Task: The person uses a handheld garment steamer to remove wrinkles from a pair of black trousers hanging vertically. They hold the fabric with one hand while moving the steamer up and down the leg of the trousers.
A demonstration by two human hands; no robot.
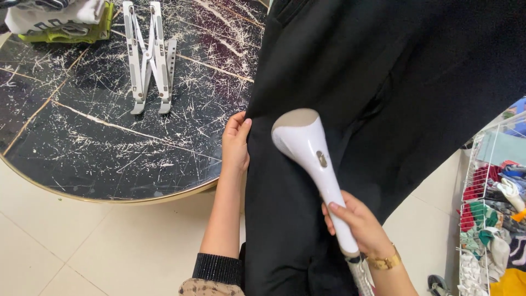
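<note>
A large black garment (394, 93) hangs down the middle and right of the view. My left hand (235, 143) grips its left edge, pulling the cloth taut. My right hand (359, 223), with a gold watch at the wrist, is closed around the handle of a white handheld garment steamer (309, 151). The steamer's wide head rests against the black cloth just right of my left hand.
A round black marble table (98, 131) with a gold rim stands at left, bearing a folding metal stand (149, 57) and folded clothes (57, 19) at its far corner. A white wire basket (493, 214) full of mixed clothes sits at right on the pale tiled floor.
</note>
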